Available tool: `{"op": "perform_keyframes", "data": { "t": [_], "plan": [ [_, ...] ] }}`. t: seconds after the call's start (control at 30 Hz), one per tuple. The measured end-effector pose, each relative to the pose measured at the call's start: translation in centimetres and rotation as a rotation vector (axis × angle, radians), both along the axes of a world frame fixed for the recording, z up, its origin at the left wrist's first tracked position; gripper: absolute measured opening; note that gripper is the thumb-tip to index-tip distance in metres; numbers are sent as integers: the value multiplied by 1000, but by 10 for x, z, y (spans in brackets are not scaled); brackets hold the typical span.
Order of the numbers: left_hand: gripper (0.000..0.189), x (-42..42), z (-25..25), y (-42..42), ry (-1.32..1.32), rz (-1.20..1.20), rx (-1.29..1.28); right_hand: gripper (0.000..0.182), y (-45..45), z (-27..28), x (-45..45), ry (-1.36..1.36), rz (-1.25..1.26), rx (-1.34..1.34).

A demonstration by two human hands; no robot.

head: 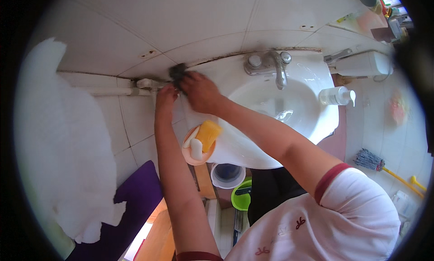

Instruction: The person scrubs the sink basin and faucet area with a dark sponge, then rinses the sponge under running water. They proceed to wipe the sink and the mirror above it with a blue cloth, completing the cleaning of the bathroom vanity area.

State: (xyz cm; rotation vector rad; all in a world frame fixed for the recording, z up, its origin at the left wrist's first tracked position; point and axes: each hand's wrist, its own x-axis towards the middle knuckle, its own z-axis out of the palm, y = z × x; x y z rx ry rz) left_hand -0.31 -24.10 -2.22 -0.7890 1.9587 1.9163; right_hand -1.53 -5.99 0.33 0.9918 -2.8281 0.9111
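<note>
My right hand (201, 93) grips a dark scrubbing pad (177, 74) against the back left corner of the white washbasin (230, 71), where it meets the tiled wall. Just to its left, my left hand (166, 96) is beside the end of a white pipe fitting (145, 83); its fingertips are partly hidden, so its hold cannot be told. Nearer my body, a round dish (190, 158) at the basin's left edge bears a yellow sponge (208, 133) and pale soap bars (196, 149). A chrome faucet (279, 71) stands at the basin's back.
A pump bottle (335, 95) lies over the basin's right rim. White cloth (71, 142) and purple fabric (135, 193) hang at left. Below are a white bucket (241, 179) and a green basin (235, 198). A mop (369, 159) is at far right.
</note>
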Motion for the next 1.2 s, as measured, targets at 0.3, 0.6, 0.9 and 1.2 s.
{"op": "perform_keyframes", "data": {
  "t": [0.3,0.6,0.9,1.2],
  "plan": [
    [42,6,7,-7,-66,96,-133,43,46,4,10,-21,-83,123],
    [38,5,-23,-3,162,-141,-254,47,64,11,19,19,-58,109],
    [28,6,0,10,0,356,-198,40,10,-5,-4,-53,332,-132],
    [25,0,29,26,310,-301,-908,35,77,6,-9,121,128,-3]
  ]
}}
